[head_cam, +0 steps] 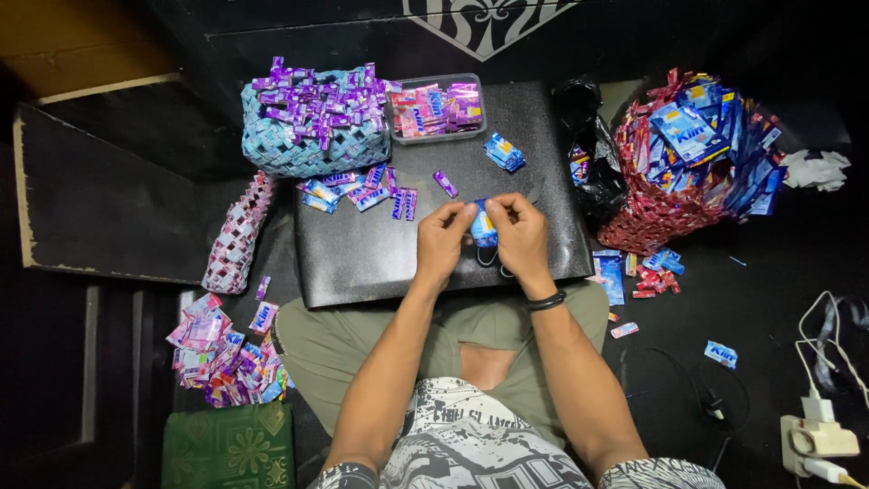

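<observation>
At far left, a loose heap of pink and purple foil wrappers (222, 353) lies on the floor, just above a green patterned cushion (229, 446). A long woven strip of pink and white wrappers (237, 237) leans beside the black textured board (362, 263) that rests across the person's lap. At the board's back left corner sits a woven light-blue basket heaped with purple folded wrappers (312, 118), and beside it a clear plastic tub of pink and purple wrappers (436, 109). Small folded blue and purple pieces (358, 192) lie scattered in front of the basket.

Over the middle of the board, the left hand (444, 240) and right hand (519, 234) meet, fingertips of both pinched narrowly on a small blue folded wrapper (482, 226) held between them. The right wrist wears a black band (546, 301).

To the right stands a woven red basket stuffed with blue wrappers (692, 154).
</observation>
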